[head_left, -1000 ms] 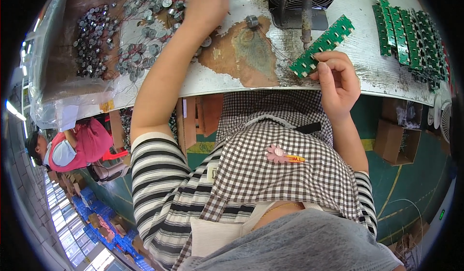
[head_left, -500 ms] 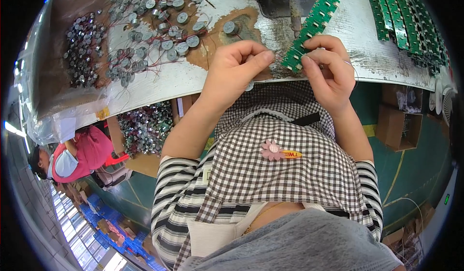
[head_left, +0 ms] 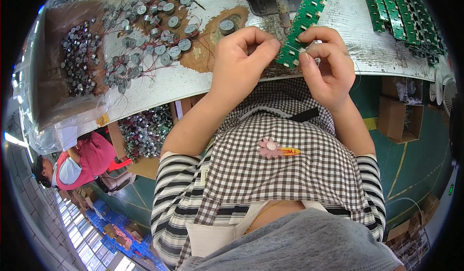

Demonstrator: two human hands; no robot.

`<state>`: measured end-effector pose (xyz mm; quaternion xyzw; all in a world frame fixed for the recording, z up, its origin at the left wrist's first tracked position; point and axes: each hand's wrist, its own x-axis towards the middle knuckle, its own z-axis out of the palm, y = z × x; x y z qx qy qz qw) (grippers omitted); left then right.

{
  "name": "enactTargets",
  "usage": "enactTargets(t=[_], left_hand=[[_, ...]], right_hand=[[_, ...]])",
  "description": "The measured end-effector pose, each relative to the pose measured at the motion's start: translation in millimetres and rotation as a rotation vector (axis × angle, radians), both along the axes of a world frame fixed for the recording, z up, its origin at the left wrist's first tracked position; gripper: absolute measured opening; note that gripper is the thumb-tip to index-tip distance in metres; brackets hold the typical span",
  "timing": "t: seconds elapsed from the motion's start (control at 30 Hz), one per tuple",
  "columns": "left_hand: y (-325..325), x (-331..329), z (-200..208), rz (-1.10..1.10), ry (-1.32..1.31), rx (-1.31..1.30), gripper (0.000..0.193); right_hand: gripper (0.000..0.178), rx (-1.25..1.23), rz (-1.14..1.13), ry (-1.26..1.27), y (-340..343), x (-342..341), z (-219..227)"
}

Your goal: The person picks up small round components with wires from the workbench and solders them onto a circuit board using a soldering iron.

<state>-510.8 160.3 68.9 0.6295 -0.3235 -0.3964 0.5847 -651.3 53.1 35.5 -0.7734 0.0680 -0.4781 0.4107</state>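
In the head view, my right hand (head_left: 332, 72) grips a green board (head_left: 307, 14) near its lower end, thumb below and fingers above, just over the worktop's (head_left: 345, 17) near edge. My left hand (head_left: 237, 62) is beside that end, thumb and forefinger pinched together; I can't tell what, if anything, is between them. The iron (head_left: 281, 2) stands just behind the board, with the fan (head_left: 263, 6) beyond. A lone motor (head_left: 226, 27) sits near my left hand. More boards (head_left: 397, 19) lie along the worktop's right edge; wired motors (head_left: 164, 48) spread toward its left, near a box (head_left: 50, 53).
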Motion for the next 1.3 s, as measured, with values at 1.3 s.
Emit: enactTargets(t=[1.3], left_hand=[[-15.1,3.5,-3.3,0.022,-0.113,-0.152,0.008]], right_hand=[[0.008,-0.086,-0.076,0.003,-2.8,6.2,3.0]])
